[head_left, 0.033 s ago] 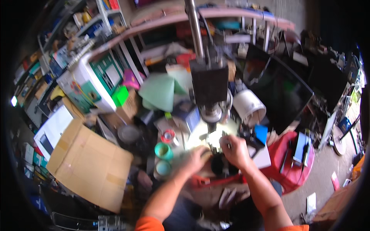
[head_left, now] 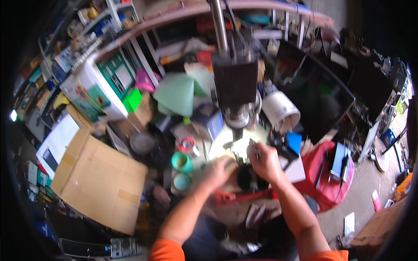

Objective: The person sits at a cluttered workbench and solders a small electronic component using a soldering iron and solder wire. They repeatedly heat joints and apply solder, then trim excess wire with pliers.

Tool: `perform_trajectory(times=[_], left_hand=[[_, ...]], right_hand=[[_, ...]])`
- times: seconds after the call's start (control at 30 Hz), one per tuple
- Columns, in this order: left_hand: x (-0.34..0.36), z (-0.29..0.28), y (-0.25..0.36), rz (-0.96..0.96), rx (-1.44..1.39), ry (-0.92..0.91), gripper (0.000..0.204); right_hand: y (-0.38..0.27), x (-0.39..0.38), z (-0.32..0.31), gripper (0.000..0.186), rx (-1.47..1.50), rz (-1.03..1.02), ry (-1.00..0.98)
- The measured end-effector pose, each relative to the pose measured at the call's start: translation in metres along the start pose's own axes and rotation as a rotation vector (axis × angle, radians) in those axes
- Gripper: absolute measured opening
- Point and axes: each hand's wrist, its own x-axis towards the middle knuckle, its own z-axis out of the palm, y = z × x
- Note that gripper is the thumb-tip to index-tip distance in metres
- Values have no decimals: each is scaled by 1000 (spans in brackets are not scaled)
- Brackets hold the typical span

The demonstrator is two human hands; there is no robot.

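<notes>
Centrally, a small object (head_left: pixel 240 152) sits in glare between two hands

Both bare hands close in on the brightly lit patch, with the small object just beyond the left hand (head_left: pixel 219 171) and just to the left of the right hand's (head_left: pixel 265 162) fingertips. Glare and blur hide what the object is and whether either hand touches it. The right hand's fingers are curled inward; whether they grip something cannot be told. The left hand is blurred, its fingers pointing toward the light, and its grip cannot be told either. A dark round thing (head_left: pixel 246 177) lies between the hands, nearer the person.

Directly above the lit patch hangs a black scope head (head_left: pixel 235 82) on a metal pole (head_left: pixel 219 28). To the left of the left hand stand two green containers (head_left: pixel 181 162), near a red-and-white roll (head_left: pixel 187 144). Beyond the right hand are a blue piece (head_left: pixel 294 142) and a tipped white bucket (head_left: pixel 278 108). Farther out, a cardboard sheet (head_left: pixel 102 180) spreads on the left, a red stool (head_left: pixel 307 170) stands on the right, and a pinkish bench (head_left: pixel 261 6) runs along the back.
</notes>
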Motion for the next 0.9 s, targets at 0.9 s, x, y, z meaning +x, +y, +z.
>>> perform_trajectory(times=[0.9], left_hand=[[4,-7,4,67,-9,0,24]], right_hand=[[-5,2,-6,13,-65,-98,-73]])
